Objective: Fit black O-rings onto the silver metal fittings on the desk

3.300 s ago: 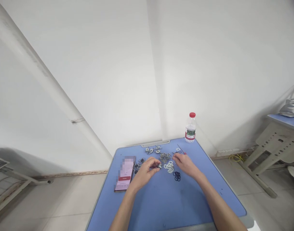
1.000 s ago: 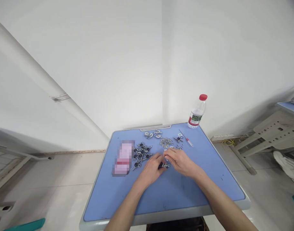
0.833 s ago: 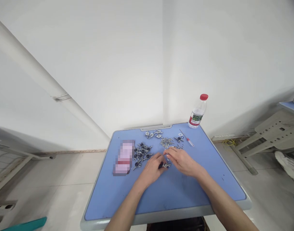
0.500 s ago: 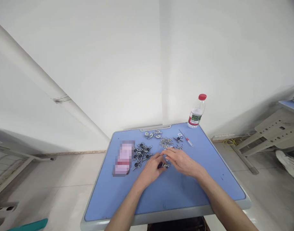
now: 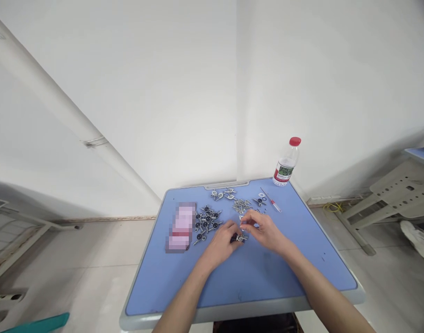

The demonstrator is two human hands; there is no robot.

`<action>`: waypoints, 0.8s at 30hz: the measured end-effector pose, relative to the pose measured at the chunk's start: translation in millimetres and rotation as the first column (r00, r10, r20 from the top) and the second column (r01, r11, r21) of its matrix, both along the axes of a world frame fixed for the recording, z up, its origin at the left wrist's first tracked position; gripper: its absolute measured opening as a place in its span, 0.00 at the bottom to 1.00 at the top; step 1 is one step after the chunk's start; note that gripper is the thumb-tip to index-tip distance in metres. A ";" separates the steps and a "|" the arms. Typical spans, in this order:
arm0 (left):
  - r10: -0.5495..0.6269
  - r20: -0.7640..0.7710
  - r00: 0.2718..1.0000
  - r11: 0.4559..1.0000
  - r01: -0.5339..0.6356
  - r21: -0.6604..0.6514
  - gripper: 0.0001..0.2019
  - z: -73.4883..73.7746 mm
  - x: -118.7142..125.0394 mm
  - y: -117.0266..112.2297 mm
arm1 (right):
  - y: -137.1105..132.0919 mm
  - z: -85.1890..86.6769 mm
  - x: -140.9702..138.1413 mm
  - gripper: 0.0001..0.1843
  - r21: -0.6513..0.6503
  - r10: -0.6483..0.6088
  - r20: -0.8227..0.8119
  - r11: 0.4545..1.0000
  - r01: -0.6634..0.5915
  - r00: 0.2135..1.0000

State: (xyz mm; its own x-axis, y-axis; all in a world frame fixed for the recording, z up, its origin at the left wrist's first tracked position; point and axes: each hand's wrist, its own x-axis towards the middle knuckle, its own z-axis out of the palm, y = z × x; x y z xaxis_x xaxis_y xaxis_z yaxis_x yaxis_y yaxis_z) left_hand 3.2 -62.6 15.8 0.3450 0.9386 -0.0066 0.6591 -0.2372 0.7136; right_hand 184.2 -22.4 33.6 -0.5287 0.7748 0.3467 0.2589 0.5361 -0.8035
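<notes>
My left hand (image 5: 221,243) rests low over the table with its fingers curled around a small metal fitting (image 5: 241,238) that has a dark round part; the fingers cover much of it. Just right of it, my right hand (image 5: 265,232) has thumb and forefinger pinched together above the fitting. What they pinch, if anything, is too small to make out. Left of my left hand lies a cluster of metal fittings with black round discs (image 5: 205,224). Beyond my hands are a pile of silver metal pieces (image 5: 241,204) and several flat silver pieces (image 5: 220,195).
A screwdriver (image 5: 275,206) with a red and clear handle lies back right, beside a single black-disc fitting (image 5: 259,202). A red-capped bottle (image 5: 284,172) stands at the far right corner. On the left is a blurred pink object (image 5: 181,226). The blue table (image 5: 253,282) abuts a wall.
My right hand has gone from stretched fingers to a pinch beside the fitting. My left hand keeps its hold. The view has shifted slightly.
</notes>
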 end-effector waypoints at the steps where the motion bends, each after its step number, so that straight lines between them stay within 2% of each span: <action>1: -0.005 0.007 1.000 1.000 0.005 0.003 0.07 0.1 -0.1 -0.1 | 0.2 1.9 0.9 0.06 -0.007 0.014 -0.003 1.000 -0.014 1.000; 5: 0.000 0.014 1.000 1.000 0.000 0.008 0.06 0.3 -0.7 0.0 | 1.7 9.7 5.2 0.08 -0.035 0.085 0.015 0.996 -0.084 0.996; 9: -0.003 0.020 1.000 1.000 0.003 0.003 0.06 -0.8 -1.1 0.5 | 3.4 12.6 7.5 0.12 0.019 0.119 0.056 0.993 -0.121 0.991; 14: 0.000 0.005 1.000 1.000 0.000 0.011 0.06 -0.2 -0.2 1.0 | 4.1 5.9 4.1 0.10 0.088 0.058 0.076 0.994 -0.065 0.995; 18: -0.006 0.004 1.000 1.000 0.006 0.016 0.06 1.2 1.0 0.7 | 5.7 -2.3 -0.4 0.10 0.116 0.042 0.013 0.992 -0.043 0.999; 24: -0.016 0.014 1.000 0.999 0.015 0.033 0.06 -2.0 -0.8 1.4 | 7.7 1.1 1.3 0.15 0.087 0.121 -0.039 0.989 -0.118 0.992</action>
State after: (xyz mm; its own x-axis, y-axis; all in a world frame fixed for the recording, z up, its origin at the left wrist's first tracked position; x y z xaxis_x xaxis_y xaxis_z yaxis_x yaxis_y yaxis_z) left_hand 2.4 -61.2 13.8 0.3595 0.9327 0.0294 0.6452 -0.2712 0.7142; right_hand 185.5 -14.8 34.8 -0.5984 0.6738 0.4335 0.1540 0.6277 -0.7631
